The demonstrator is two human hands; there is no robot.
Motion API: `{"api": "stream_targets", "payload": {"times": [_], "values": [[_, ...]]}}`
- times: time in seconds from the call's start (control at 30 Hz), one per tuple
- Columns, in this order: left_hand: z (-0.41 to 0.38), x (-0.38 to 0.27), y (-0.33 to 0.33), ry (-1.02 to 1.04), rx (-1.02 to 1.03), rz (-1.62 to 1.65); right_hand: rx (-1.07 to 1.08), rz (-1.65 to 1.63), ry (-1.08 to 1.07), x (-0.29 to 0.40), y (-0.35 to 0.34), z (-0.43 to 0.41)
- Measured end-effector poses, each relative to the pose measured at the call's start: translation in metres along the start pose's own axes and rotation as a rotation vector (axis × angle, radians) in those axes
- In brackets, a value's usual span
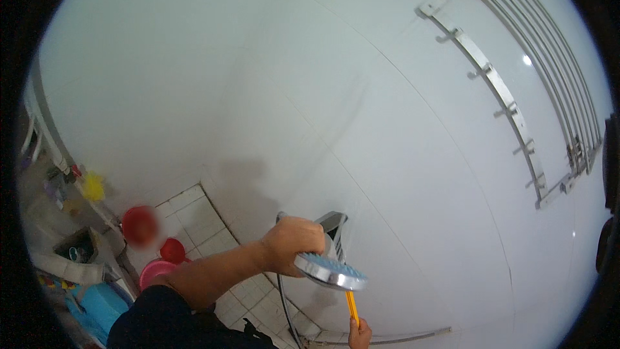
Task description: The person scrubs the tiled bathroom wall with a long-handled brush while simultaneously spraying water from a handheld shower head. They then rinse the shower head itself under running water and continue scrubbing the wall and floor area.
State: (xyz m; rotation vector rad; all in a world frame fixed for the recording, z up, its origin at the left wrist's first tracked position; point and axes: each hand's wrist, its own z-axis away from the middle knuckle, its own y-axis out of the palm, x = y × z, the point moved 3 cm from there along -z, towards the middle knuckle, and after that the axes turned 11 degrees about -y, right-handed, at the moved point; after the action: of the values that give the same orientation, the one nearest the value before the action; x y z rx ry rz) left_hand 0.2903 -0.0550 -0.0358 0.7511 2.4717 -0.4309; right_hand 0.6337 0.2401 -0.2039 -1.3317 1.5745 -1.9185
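My left hand (293, 242) grips a round chrome shower head (332, 271) with a pale blue nozzle face. A flexible metal hose (285, 300) hangs down below that hand. At the bottom edge my right hand (359, 334), only partly in view, is closed around a yellow handle (352, 304). The handle's upper end passes behind the shower head, so what it carries is hidden there. Just beyond my left hand a grey and black object (334, 223) shows against the white wall (387, 165); its kind and any link to the yellow handle I cannot tell.
A metal towel rack (503, 92) with hooks is fixed to the wall at upper right. Red basin (140, 225), red dipper (173, 250) and pink basin (157, 271) stand by the tiled floor (193, 218). Farther left are a yellow scrubber (93, 186) and a blue item (101, 305).
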Motion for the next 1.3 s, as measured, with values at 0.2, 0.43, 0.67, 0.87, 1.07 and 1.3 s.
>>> {"api": "stream_targets", "payload": {"times": [0.2, 0.43, 0.67, 0.87, 1.07, 1.3], "values": [[-0.019, -0.014, 0.027, 0.067, 0.024, 0.104, -0.307, 0.007, -0.149, 0.008, -0.032, 0.036], [-0.040, -0.035, 0.042, 0.189, 0.082, 0.162, -0.322, -0.257, -0.032, 0.025, -0.026, 0.025], [-0.054, -0.047, 0.027, 0.163, 0.095, 0.273, -0.460, 0.205, -0.024, 0.045, -0.026, -0.014], [-0.045, -0.023, 0.005, 0.185, -0.002, 0.246, -0.390, 0.115, -0.002, 0.056, 0.010, -0.061], [-0.043, 0.002, -0.009, 0.250, -0.250, -0.049, -0.500, -0.090, -0.108, 0.133, -0.039, -0.168], [-0.031, 0.042, -0.002, 0.223, -0.063, 0.186, -0.497, -0.275, -0.176, 0.177, -0.082, -0.228]]}}
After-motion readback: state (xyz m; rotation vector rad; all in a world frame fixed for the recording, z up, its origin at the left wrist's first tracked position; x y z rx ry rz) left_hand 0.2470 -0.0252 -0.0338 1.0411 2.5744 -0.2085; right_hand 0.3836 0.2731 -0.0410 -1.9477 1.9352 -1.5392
